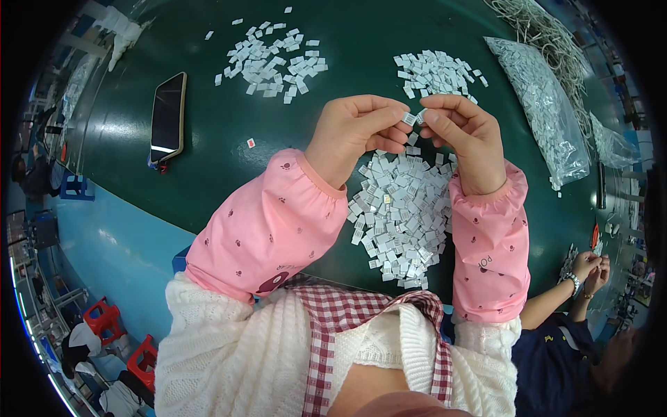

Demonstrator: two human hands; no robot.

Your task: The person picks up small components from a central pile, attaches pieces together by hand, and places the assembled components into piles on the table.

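Between thumb and fingertips, my left hand [363,126] pinches a small white slotted plastic piece [409,119]. My right hand [467,139] pinches a similar white slotted piece [421,116] right beside it; whether the two touch is too small to tell. Both hands are raised over the far end of a large pile of white slotted pieces [399,208] on the dark green table [229,184]. One piece in that pile looks yellowish. Beyond my hands lie a smaller pile [436,71] at the right and a looser, scattered pile [260,61] at the left.
A phone [168,115] and a small red-and-white piece [251,143] lie to the left. A clear bag full of small pieces [545,104], a smaller bag [613,142] and bundled cables [549,35] are at the right. A co-worker's hands [589,270] work at the lower right.
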